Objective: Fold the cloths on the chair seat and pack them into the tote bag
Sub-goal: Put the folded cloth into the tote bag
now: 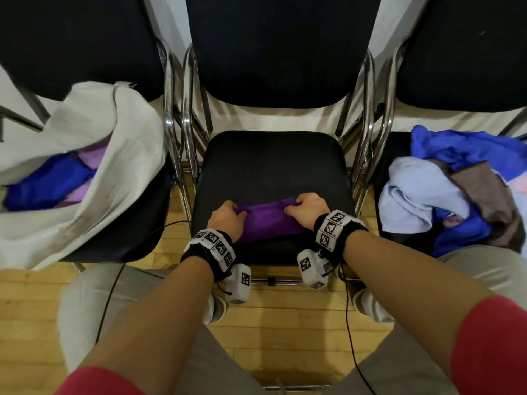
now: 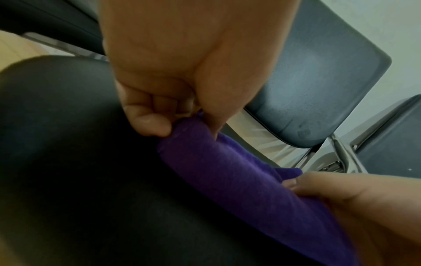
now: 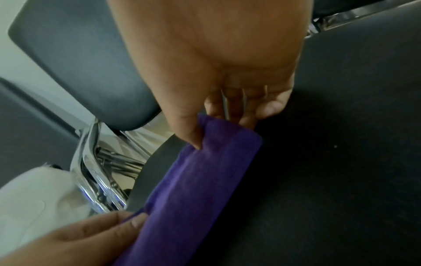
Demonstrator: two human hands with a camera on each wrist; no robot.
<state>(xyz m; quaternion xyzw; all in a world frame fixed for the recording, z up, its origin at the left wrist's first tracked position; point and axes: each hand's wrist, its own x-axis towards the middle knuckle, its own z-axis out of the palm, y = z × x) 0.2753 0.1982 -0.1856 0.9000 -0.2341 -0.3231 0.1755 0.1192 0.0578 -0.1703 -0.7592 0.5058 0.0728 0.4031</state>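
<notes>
Both ends of the purple cloth (image 1: pixel 266 220) on the middle chair seat (image 1: pixel 273 166) are pinched by the left hand (image 1: pixel 225 219) and right hand (image 1: pixel 309 208), so uneven pulling could likely undo the fold before the tote bag (image 1: pixel 85 172) is reached.

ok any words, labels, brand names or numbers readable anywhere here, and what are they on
None: no readable words, brands or numbers in any view.
Wrist bands: only black-and-white square marker patterns, no letters.
Tote bag: plain cream cloth, no print visible.
Purple cloth, pinched by the left hand and the right hand: no tag or label showing.
Chair back: a faint mark low on it, too blurred to read.
</notes>
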